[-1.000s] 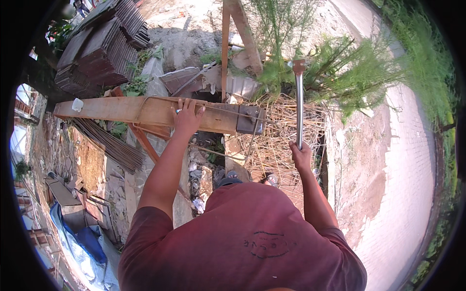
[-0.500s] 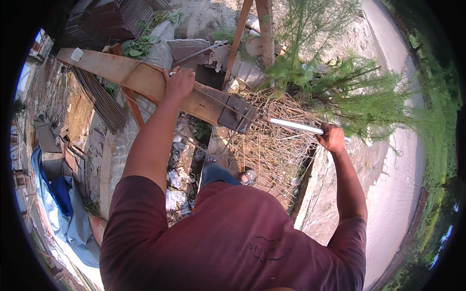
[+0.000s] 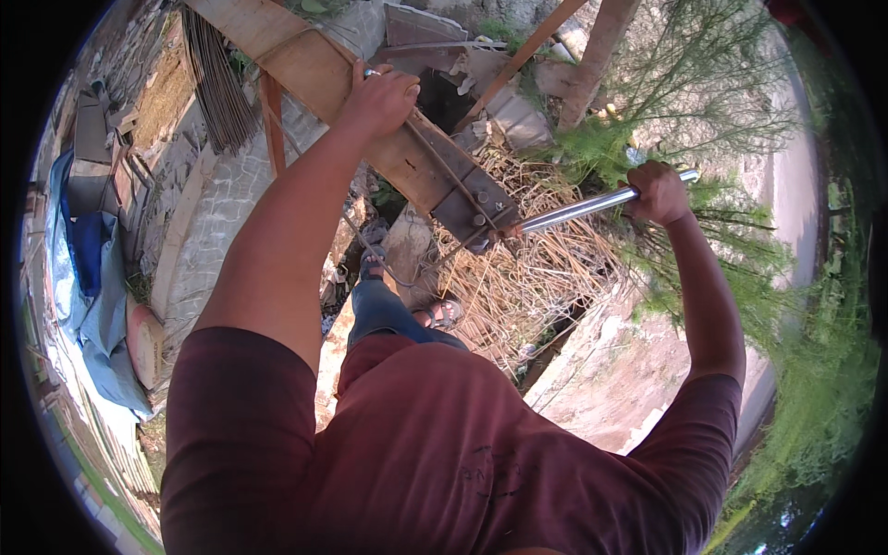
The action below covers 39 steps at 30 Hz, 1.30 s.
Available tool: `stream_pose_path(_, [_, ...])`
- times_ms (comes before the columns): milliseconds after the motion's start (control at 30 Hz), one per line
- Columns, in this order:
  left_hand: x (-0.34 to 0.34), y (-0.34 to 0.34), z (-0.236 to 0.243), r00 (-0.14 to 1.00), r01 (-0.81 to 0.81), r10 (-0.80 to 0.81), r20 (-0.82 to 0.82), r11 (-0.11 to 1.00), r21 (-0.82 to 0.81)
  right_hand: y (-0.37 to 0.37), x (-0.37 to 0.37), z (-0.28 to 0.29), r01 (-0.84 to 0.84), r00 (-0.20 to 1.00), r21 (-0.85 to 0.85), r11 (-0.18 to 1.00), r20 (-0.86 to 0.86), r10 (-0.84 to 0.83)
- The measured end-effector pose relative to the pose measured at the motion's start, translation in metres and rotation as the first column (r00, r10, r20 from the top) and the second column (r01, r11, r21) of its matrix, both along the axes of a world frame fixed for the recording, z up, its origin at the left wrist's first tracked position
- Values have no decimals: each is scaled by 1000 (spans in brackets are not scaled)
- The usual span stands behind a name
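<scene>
A wooden beam [image 3: 277,57] slants across in front of me, with a dark metal plate [image 3: 451,215] bolted to its near right end. My left hand [image 3: 379,100] is closed over the beam's far edge, around a thin metal rod [image 3: 446,168] that runs along the wood to the plate. Below the plate, a bent length of thin rod loops down beside the beam. My right hand [image 3: 659,192] is wrapped round a silver pipe handle [image 3: 578,209] near its outer end. The handle's inner end meets the plate; the exact joint is too small to make out.
Cut rod pieces [image 3: 527,277] lie heaped under the beam's end, by my sandalled foot [image 3: 442,314]. Feathery green branches [image 3: 684,120] stand close to my right hand. Long rods [image 3: 215,88] hang in a bundle at left, above a blue tarp [image 3: 97,305]. Wooden legs [image 3: 597,65] stand beyond.
My right hand has swung the pipe handle up and away from me, so it now slants upward to the right. My left hand stays on the beam. The whole view has shifted and tilted.
</scene>
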<state>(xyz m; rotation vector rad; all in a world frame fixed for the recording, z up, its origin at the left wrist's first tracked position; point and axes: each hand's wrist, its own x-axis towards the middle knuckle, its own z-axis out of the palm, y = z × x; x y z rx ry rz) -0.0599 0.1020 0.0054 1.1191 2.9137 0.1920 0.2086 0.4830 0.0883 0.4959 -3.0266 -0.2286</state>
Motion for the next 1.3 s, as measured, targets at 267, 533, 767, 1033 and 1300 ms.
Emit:
stream_pose_path(267, [2,4,9,998,-24,26,60,999,-31,16,-31,-27,-60,996,-17,998,69,61])
stream_pose_path(533, [2,5,7,999,-27,29,45,999,-30,20,31,-71,226,974,-181,957,68,-217])
stream_pose_path(767, [0,4,6,999,-19,21,33,998,-62,11,30,-30,283,942,-117,952,218,-253])
stream_pose_path(1033, [-23,1,-4,954,270,-288,-82,946,-177,9,53,-48,420,907,-60,905,-11,-422])
stream_pose_path(1300, [-28,5,-1,941,332,-338,-28,934,-133,-12,101,-64,578,792,-180,796,-109,-601])
